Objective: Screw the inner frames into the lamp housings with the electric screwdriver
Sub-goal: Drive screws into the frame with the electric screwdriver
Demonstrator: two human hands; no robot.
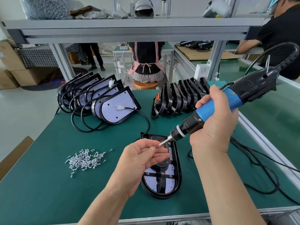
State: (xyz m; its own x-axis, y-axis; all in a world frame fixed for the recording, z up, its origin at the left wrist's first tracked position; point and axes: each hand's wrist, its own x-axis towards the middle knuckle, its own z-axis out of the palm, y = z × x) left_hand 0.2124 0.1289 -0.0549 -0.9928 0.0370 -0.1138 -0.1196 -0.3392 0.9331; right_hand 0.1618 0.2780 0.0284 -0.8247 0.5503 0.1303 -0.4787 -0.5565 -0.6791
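Just above lamp housing (pixel 177 176) w/ inner frame (pixel 162 179) seated, flat on mat (pixel 48 184): R hand (pixel 215 125) wrapped tight round electric screwdriver (pixel 211 106), bit (pixel 164 142) angled down toward screw (pixel 155 146) pinched in half-curled L hand (pixel 139 159), prob. to load tip; screw pile (pixel 84 159) near, left.

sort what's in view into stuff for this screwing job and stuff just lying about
For the job: electric screwdriver in the right hand; screw pinched by the left hand; lamp housing with inner frame; screw pile; stacked housings; spare inner frames.
Lying about: socket strip; cardboard sheet; wooden stool.
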